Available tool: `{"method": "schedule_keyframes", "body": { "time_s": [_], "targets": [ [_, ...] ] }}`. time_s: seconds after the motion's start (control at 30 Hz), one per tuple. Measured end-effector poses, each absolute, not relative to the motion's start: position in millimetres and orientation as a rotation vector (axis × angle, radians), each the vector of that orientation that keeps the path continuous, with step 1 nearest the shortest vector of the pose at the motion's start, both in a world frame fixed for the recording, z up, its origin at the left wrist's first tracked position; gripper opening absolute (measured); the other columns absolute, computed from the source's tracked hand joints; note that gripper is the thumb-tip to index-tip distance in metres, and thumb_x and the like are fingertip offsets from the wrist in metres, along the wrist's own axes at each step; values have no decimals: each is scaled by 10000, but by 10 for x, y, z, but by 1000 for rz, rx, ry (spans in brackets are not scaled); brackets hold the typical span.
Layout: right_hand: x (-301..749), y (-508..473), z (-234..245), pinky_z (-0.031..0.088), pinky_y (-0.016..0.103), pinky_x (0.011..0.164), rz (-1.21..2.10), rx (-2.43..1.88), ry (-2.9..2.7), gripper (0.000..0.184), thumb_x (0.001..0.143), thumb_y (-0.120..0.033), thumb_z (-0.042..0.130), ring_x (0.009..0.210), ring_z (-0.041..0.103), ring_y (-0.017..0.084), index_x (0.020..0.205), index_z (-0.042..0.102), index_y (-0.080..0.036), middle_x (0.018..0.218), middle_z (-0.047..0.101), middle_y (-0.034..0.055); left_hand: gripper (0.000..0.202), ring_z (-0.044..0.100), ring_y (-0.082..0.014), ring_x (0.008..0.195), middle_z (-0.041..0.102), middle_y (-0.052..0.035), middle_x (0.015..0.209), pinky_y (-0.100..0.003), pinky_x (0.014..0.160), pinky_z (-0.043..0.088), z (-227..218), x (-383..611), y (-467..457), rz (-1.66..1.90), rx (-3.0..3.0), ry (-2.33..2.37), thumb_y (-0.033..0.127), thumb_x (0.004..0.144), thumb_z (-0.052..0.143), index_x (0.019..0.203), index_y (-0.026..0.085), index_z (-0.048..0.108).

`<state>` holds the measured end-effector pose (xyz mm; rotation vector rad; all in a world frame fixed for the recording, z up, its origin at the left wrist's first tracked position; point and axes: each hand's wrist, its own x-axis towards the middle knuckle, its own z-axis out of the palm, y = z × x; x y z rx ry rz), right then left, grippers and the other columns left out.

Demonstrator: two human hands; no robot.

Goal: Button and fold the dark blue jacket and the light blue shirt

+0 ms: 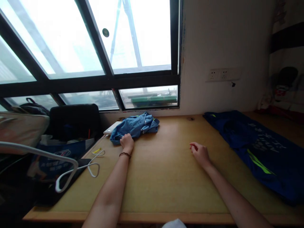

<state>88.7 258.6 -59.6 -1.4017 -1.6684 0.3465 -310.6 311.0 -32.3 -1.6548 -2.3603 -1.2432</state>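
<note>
A crumpled light-blue garment (pixel 131 125) with buttons lies near the back edge of the wooden table (pixel 163 177). My left hand (pixel 127 142), with a dark bracelet at the wrist, is closed at the garment's front edge and appears to pinch the fabric; the fingertips are hidden. To the right, my right hand (pixel 199 153) is held over the table with its fingers curled in, and nothing shows in it. A dark blue garment (pixel 258 139) with pale lettering and a yellow-green strip lies spread out beyond my right hand.
A white device (pixel 112 128) sits partly beneath the light-blue garment. A white cable (pixel 95 164) loops over the table's left side. A black chair (pixel 74 120) and a printed bag (pixel 55 161) stand to the left. Behind are a window and a wall socket strip (pixel 223 74).
</note>
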Motion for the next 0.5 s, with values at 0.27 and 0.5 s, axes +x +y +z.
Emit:
{"method": "schedule_keyframes", "body": {
  "time_s": [0.27,0.5],
  "targets": [
    [841,2591,-586,476,274,535,620,-1327,-1545,203,749,-281,442,538,601,159,813,613,-191,654,634,18,281,534,-247,872,615,-106,890,-368,804,385,-283,-2504,3225,-1327,-2080,-2282,44,659,379,881,79,549],
    [1010,2817,-731,516,269,491,1012,-1288,-898,234,707,-313,502,595,638,174,897,499,-177,807,645,57,189,506,-134,643,584,20,686,-227,627,421,-170,-1098,2502,-818,-3542,-1562,231,754,446,751,130,606]
  ]
}}
